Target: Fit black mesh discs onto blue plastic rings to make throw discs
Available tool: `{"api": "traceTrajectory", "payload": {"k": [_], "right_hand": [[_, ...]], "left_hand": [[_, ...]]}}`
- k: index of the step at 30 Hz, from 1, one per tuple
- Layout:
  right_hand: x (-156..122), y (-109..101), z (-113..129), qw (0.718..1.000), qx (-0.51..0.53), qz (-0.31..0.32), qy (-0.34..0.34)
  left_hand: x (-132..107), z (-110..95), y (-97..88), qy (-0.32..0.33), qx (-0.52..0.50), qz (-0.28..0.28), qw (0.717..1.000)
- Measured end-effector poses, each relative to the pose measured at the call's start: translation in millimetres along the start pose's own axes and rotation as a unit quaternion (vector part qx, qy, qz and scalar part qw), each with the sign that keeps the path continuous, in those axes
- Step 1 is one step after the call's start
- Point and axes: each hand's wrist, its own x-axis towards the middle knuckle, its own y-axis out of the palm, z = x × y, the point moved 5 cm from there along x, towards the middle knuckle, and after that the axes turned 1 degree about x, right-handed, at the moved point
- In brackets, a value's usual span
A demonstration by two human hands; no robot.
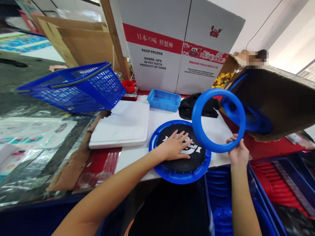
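Note:
My left hand (175, 145) lies flat, fingers spread, on the black mesh centre of a round blue-rimmed disc (172, 175) that sits at the near edge of the white table top (162, 119). White lettering on the mesh is partly hidden by the hand. My right hand (237, 152) grips the lower edge of a blue plastic ring (197, 111) and holds it upright, tilted, just right of the disc and overlapping its rim.
A white foam board (123, 126), a small blue tray (163, 100) and a black cloth (188, 106) lie behind the disc. A blue shopping basket (76, 87) stands at left. A tilted cardboard box (278, 101) with blue rings is at right. Blue bins (221, 203) sit below.

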Motion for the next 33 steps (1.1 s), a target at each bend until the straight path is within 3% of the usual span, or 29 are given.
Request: {"api": "traceTrajectory", "payload": {"k": [5,11,16,26,33], "right_hand": [[-11.3,-17.5,-42.0,0.999,0.011,-0.025,0.042],[-13.0,-25.6,-41.5,1.0,-0.013,-0.018,-0.008],[-14.0,-29.4,-45.0,0.995,-0.082,-0.048,-0.018],[-14.1,-36.5,-55.9,0.993,-0.08,-0.084,0.023],[-21.2,-37.2,-54.3,0.981,-0.159,-0.106,-0.004]], "left_hand": [[-2.2,-5.9,-15.9,0.046,0.036,-0.023,0.998],[-6.6,8.2,-35.0,0.046,-0.002,-0.031,0.998],[-6.8,13.5,-33.9,0.017,-0.016,-0.02,1.0],[-5.6,12.8,-29.8,0.014,-0.026,-0.01,1.0],[-3.3,6.8,-23.7,0.005,-0.001,0.002,1.0]]}}
